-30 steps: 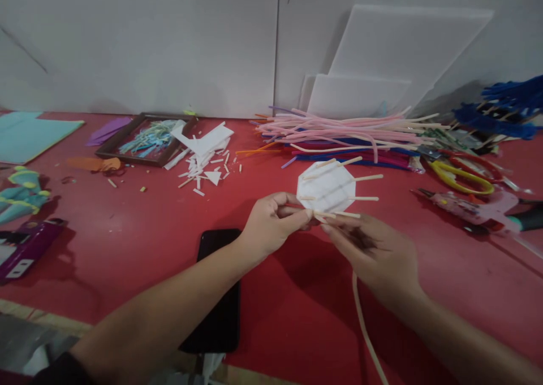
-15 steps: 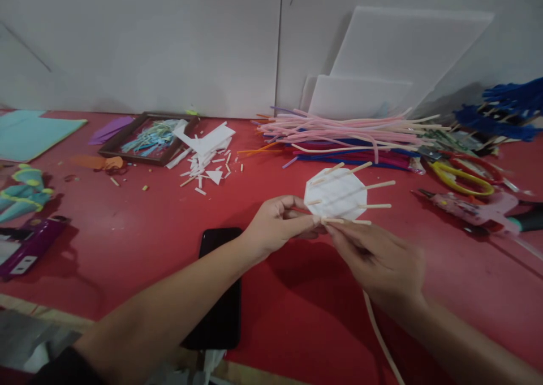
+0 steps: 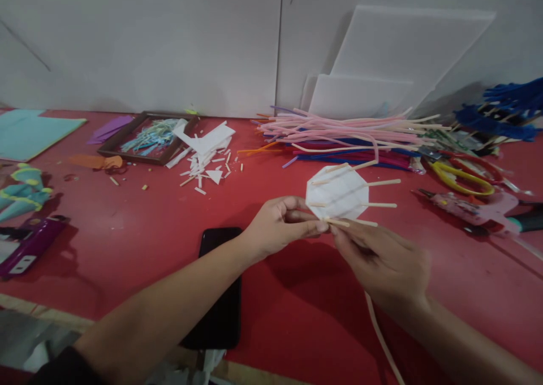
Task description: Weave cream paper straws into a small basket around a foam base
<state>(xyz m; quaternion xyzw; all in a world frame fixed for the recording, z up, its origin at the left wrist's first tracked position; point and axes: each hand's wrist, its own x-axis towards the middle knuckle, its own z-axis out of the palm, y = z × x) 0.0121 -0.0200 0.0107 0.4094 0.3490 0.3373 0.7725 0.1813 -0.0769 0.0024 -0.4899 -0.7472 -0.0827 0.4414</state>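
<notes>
A white octagonal piece (image 3: 337, 193), paper or card, is held up above the table with several short cream sticks lying across it and jutting past its edges. My left hand (image 3: 288, 221) pinches its near left edge between thumb and fingers. At the near edge, beside the left thumb tip, my right hand (image 3: 382, 260) is closed, its fingertips on a long cream pipe cleaner (image 3: 382, 340). The strand trails from under that hand down to the bottom of the view. Part of it is hidden by the palm.
Beneath the left forearm lies a black phone (image 3: 220, 311). Pink pipe cleaners (image 3: 348, 128) are piled at the back; yellow-handled scissors (image 3: 462, 180) and a pink glue gun (image 3: 479, 210) lie right. White scraps (image 3: 207, 153) and a brown frame (image 3: 165, 160) stand left of centre.
Both hands and the octagonal piece have shifted slightly to the right. The grip of each hand looks the same.
</notes>
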